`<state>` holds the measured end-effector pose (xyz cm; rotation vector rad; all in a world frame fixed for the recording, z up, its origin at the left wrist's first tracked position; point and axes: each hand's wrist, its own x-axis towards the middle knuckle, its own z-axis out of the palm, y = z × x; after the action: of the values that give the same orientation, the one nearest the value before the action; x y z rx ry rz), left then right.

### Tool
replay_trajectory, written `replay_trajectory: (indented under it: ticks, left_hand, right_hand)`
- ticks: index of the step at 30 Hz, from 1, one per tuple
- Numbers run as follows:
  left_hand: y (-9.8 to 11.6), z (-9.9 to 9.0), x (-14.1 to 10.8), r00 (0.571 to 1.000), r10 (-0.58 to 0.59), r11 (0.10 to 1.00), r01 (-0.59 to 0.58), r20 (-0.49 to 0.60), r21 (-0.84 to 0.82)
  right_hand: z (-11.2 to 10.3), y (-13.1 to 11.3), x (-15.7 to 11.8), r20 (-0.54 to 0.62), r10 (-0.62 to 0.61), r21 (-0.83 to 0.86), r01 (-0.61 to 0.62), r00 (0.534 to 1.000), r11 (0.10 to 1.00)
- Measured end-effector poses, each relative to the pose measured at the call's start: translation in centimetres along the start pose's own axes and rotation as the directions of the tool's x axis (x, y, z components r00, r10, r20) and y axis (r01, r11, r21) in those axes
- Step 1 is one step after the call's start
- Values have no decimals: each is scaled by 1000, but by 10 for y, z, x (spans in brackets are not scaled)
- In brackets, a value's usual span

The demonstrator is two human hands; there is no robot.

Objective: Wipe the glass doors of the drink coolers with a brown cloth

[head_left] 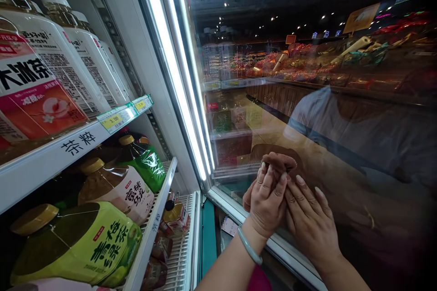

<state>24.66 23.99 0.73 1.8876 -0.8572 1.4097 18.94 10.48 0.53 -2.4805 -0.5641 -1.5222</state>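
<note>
A brown cloth lies bunched against the glass door of a drinks cooler. My left hand, with a pale green bangle at the wrist, is closed on this cloth and presses it to the pane, low and near the door's frame. Right beside it, my right hand rests with fingers stretched out against the glass, its thumb side touching the left hand. Whether the right hand also covers some of the cloth cannot be seen. Part of the cloth shows left of my left fingers.
Large tea bottles lie tilted in view on the lower shelf; white-labelled bottles stand above a price strip. Smaller bottles sit on a wire rack. A bright light strip edges the opening. Reflections of a person and goods cross the glass.
</note>
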Motion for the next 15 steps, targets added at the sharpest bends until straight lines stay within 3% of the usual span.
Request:
replay_trajectory:
  ticks: [3,5,7,9,10,12,14,15]
  left_hand:
    - [-22,-4,-5,999,-27,999,28,-21,46]
    - [-33,-4,-6,983,-167,979,175,-76,104]
    - [-29,0,-8,927,-338,922,361,-164,138]
    - [-15,8,-15,886,-424,882,451,-189,138]
    - [-7,11,-19,896,-413,891,434,-162,131]
    - [-1,15,-26,960,-273,956,278,-69,96]
    - [-11,12,-28,995,-103,993,103,7,63]
    - [-20,9,-26,997,-71,995,69,16,67]
  right_hand:
    - [-1,0,0,42,8,-55,-6,999,998]
    - [-2,-1,1,61,20,-81,-15,998,997]
    - [-2,-1,1,72,21,-95,-14,997,995]
    - [-1,0,0,77,12,-98,-4,997,995]
    - [-2,0,0,74,5,-92,2,997,996]
    - [-3,1,-1,70,-2,-76,8,998,997]
    - [-5,2,-1,84,-4,-66,9,996,998]
    - [-6,2,-1,95,-3,-69,10,995,998]
